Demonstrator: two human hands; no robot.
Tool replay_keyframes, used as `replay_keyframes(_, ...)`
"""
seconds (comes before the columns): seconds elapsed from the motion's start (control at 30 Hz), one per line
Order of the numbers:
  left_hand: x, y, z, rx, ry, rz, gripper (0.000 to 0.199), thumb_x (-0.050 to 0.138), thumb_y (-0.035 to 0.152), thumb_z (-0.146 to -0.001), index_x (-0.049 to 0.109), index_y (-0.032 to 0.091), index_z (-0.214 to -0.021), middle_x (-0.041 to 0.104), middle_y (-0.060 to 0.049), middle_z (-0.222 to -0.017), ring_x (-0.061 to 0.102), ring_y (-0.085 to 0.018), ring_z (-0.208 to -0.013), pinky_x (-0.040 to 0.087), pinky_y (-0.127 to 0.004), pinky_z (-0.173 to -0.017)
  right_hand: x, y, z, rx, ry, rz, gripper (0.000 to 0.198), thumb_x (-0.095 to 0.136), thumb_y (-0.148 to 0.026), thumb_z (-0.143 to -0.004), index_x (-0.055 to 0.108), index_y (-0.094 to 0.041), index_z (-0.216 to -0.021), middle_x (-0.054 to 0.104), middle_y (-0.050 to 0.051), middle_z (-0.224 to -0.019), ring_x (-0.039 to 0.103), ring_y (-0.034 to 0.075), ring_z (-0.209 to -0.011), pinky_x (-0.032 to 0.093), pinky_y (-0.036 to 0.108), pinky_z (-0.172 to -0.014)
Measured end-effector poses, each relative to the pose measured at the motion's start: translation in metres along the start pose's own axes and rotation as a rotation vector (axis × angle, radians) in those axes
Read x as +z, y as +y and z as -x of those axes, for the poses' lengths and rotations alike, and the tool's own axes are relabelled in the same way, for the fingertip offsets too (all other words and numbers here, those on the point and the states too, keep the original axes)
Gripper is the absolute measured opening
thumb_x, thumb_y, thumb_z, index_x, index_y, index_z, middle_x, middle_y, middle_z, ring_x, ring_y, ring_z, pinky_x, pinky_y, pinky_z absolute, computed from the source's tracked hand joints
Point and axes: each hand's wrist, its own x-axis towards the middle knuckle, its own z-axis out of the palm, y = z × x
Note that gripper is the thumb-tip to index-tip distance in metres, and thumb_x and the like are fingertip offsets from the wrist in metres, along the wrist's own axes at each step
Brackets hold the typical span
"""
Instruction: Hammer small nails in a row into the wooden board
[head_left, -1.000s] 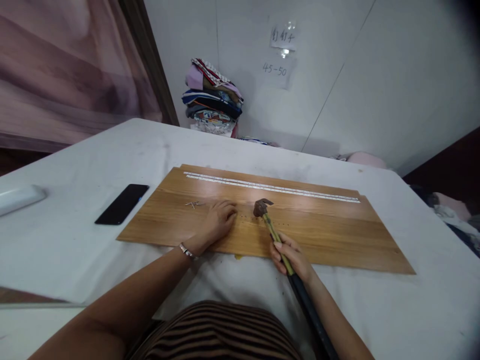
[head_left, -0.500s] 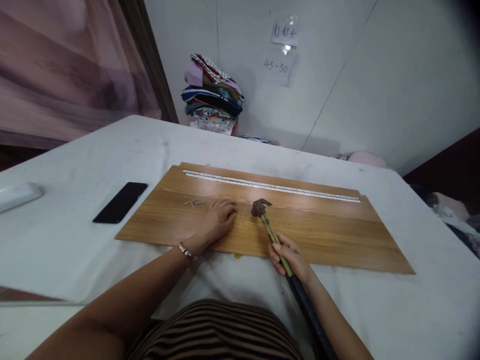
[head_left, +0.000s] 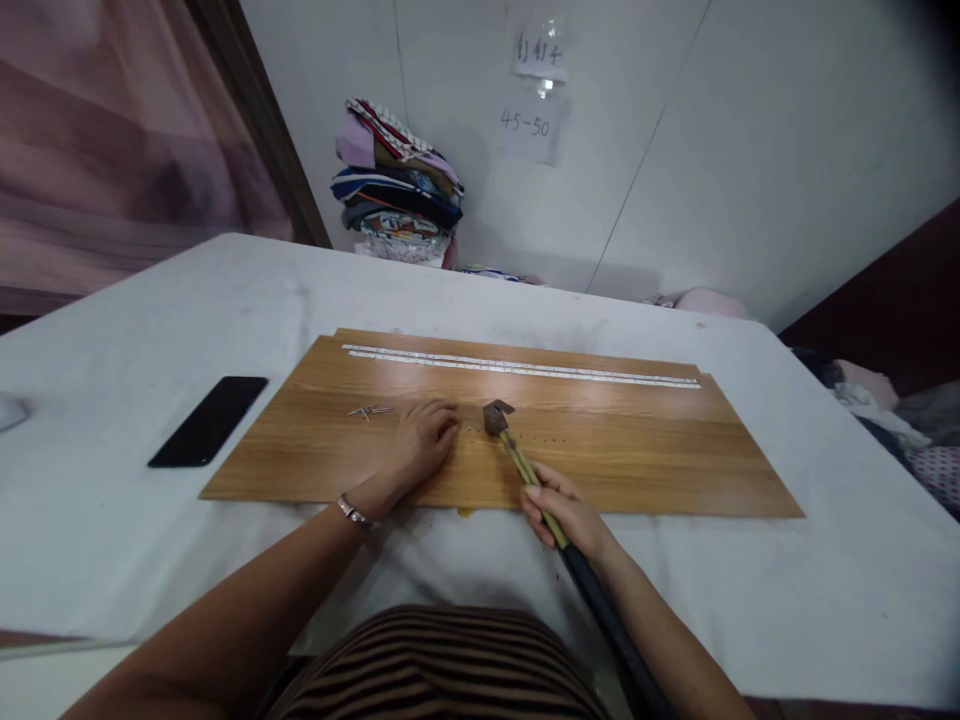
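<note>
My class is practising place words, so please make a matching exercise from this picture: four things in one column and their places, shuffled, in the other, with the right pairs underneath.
Things
1. Hammer
2. Black phone
3. Loose nails
4. Folded clothes

Places
A. In a small heap on the wooden board, left of the left hand
B. Stacked beyond the table, near the wall
C. Gripped in the right hand
D. Lying on the white table, left of the board

Right pairs: 1-C, 2-D, 3-A, 4-B
</note>
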Motion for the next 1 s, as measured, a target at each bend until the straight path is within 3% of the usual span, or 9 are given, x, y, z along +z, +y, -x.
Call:
replay_keyframes(0.6, 0.002, -0.001, 0.0, -0.019, -0.024, 0.002, 0.015, 0.053, 0.022, -0.086, 0.068, 0.021, -0.089, 0.068, -0.007, -0.114, 0.058, -0.024, -0.112, 0.043, -0.044, -0.099, -0.006, -0.006, 0.002, -0.022, 0.013, 0.017, 0.033, 0.062, -0.046, -0.082, 0.052, -0.018, -0.097, 0.049, -0.009, -0.054, 0.035, 0.003, -0.029, 0.023, 0.017, -0.03)
replay_keyframes(1.0, 0.0, 0.002, -0.001, -0.026, -0.024, 0.03, 0.017, 0.052, 0.02, -0.086, 0.068, 0.021, -0.091, 0.067, -0.007, -0.114, 0.058, -0.023, -0.112, 0.043, -0.046, -0.101, -0.006, -0.011, 0.007, -0.008, 0.002, 0.011, 0.039, 0.063, -0.048, -0.081, 0.052, -0.018, -0.102, 0.048, -0.009, -0.055, 0.036, 0.004, -0.03, 0.022, 0.018, -0.03)
